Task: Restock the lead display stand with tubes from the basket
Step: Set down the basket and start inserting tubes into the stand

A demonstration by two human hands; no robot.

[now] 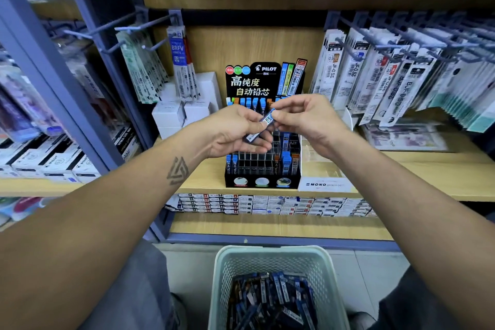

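Both hands' pinching grip on tube [263, 126]

Empty slots [250, 159] mid-stand [261, 182]

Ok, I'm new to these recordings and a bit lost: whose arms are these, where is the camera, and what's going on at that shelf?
It is one picture, from a camera worn on a person's head, looking forward and down at their own bare arms. No machine is involved. The left hand and right hand together pinch one lead tube marked HB. Behind it, on a wooden shelf, stands the black display stand, with many slots bare. On the floor below sits a basket holding more tubes.
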